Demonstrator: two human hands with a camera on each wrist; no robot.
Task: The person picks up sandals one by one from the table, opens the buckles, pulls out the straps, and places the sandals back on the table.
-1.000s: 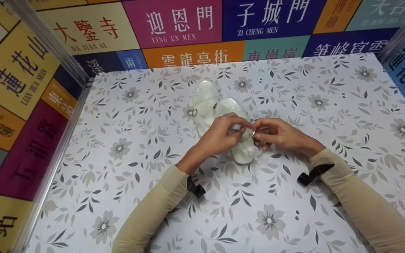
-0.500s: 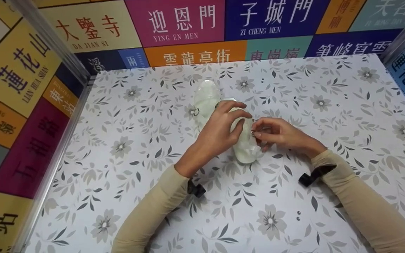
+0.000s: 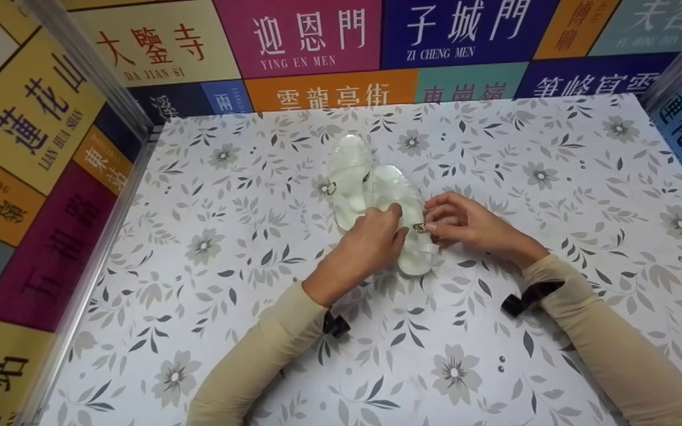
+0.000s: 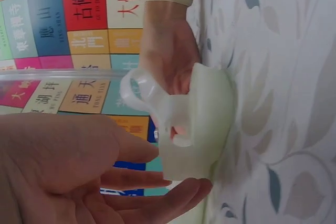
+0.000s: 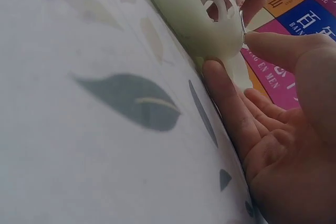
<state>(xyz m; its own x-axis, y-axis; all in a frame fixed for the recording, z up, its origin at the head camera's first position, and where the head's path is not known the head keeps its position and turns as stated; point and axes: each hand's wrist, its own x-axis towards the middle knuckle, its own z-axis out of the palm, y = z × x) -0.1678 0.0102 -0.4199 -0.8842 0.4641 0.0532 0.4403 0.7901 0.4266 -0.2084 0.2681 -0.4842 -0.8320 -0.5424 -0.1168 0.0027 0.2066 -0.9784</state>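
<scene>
A pair of pale, translucent sandals lies on the patterned tabletop. The left sandal [image 3: 350,151] points away, and the right sandal [image 3: 418,263] sits beside it, slightly nearer. At the right sandal's outer side, my right hand [image 3: 465,222] pinches a metal buckle [image 3: 418,228]; in the right wrist view the thumb [image 5: 278,45] bears on it. My left hand [image 3: 367,239] is bent over the inner side of the right sandal, its fingers loosely curved. In the left wrist view, the left fingers [image 4: 173,200] lie alongside the sandal, with a raised white strap [image 4: 149,90] above its heel.
A white tabletop [image 3: 293,367] printed with grey leaves and flowers spreads around the sandals. Colourful panels [image 3: 311,35] with lettering stand along the back and both sides. Each forearm wears a beige sleeve [image 3: 258,349] and a black wrist camera [image 3: 521,300].
My left hand has come away from the right hand's fingertips, lifted, then lowered over the sandal's inner side. The buckle now shows more clearly at my right thumb, which has hardly shifted.
</scene>
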